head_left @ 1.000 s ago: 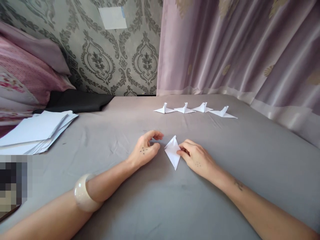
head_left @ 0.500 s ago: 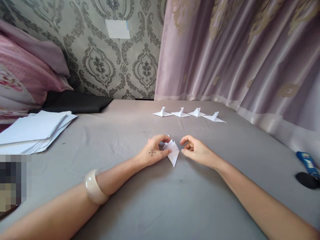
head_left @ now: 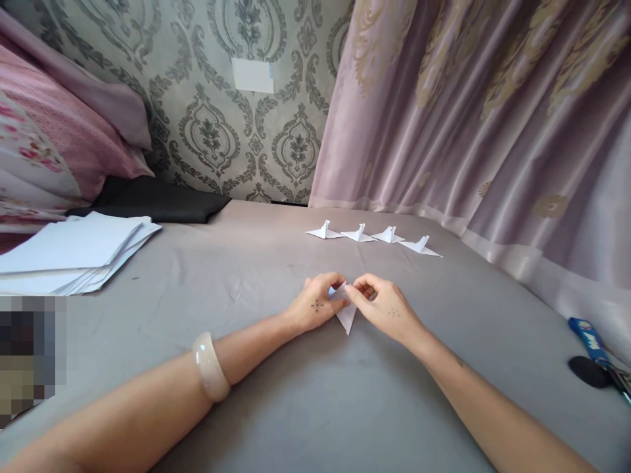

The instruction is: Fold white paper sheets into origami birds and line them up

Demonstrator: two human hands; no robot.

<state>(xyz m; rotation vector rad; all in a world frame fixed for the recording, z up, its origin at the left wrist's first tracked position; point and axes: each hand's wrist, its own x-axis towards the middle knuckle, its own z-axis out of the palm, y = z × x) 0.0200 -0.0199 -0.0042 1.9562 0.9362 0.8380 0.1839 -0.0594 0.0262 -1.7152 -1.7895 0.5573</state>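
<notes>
A piece of folded white paper (head_left: 348,318) is held between both hands, its pointed end toward me. My left hand (head_left: 318,303) pinches its left side, thumb on top and fingers behind. My right hand (head_left: 384,303) is closed on the upper right part, with thumb and forefinger meeting near the top edge. The fingers hide part of the folds. Beyond the hands, several folded white paper birds (head_left: 361,233) stand in a row on the grey cloth surface (head_left: 315,407).
A stack of white paper sheets (head_left: 73,246) lies at the left, in front of a folded black cloth (head_left: 162,199). Near the right edge are a blue packet (head_left: 589,339) and a dark round object (head_left: 589,372). A pink curtain (head_left: 419,118) hangs behind.
My right hand has come in from the right and taken hold of the paper's upper part. My left hand keeps its grip. The whole view has shifted slightly.
</notes>
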